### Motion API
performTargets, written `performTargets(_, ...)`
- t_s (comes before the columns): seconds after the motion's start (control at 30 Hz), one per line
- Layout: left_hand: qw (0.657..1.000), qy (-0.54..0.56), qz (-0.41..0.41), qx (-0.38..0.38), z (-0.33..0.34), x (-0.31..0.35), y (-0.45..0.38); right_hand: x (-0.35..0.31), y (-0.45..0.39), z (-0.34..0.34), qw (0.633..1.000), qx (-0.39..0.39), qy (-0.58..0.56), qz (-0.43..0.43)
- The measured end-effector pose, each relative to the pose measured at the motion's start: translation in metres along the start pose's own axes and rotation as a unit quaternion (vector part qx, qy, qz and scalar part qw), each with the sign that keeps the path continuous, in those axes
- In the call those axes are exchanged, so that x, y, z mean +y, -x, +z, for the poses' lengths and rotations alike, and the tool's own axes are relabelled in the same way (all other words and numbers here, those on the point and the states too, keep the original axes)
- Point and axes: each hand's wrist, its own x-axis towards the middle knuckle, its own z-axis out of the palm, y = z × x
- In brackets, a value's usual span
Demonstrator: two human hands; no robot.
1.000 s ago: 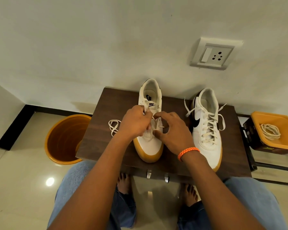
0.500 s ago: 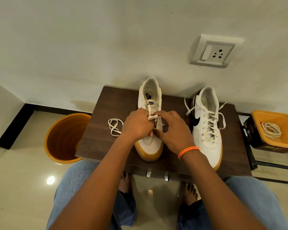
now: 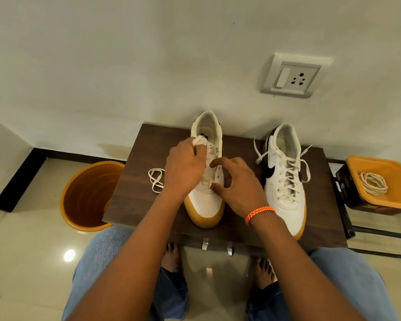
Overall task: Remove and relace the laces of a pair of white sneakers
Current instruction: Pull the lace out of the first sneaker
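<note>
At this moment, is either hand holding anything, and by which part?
The left hand grips the left sneaker's tongue at its top. The right hand holds nothing, thumb resting on that sneaker.

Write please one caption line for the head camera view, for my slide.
Left hand grips the tongue of the near-unlaced sneaker, right hand steadying it; the laced sneaker stands beside.

Soft, even indoor light is filling the scene; a ceiling lamp is glaring off the glossy floor. Wide-angle distortion is bending the edges, and the left hand is blurring slightly.
</note>
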Motion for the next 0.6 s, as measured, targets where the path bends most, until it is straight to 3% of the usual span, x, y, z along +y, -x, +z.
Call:
performTargets(0.07, 0.973, 0.223, -0.064, -0.016, -0.015, 0.012, -0.001, -0.002, 0.000, 0.000, 1.000, 0.011, -0.009, -0.006)
performTargets(0.13, 0.926, 0.362, -0.088, -0.057, -0.031, 0.023, 0.002, -0.009, 0.001, -0.001, 0.998, 0.045, -0.018, -0.044)
performTargets(0.2, 0.896, 0.424, -0.074, -0.110, -0.040, 0.026, 0.003, -0.019, 0.002, -0.004, 0.993, 0.042, -0.083, -0.068)
performTargets(0.3, 0.872, 0.463, -0.045, -0.153, -0.047, 0.029, 0.006, -0.026, 0.002, -0.007, 0.981, -0.036, -0.185, -0.047)
performTargets(0.37, 0.873, 0.464, -0.035, -0.147, -0.051, 0.029, 0.006, -0.026, 0.003, -0.005, 0.971, -0.058, -0.223, -0.069)
performTargets(0.47, 0.902, 0.418, -0.034, -0.106, -0.062, 0.020, 0.004, -0.025, 0.001, -0.006, 0.953, -0.053, -0.287, -0.079)
performTargets(0.6, 0.975, 0.163, -0.090, -0.118, -0.092, -0.003, 0.003, -0.026, -0.001, -0.008, 0.952, -0.025, -0.299, -0.057)
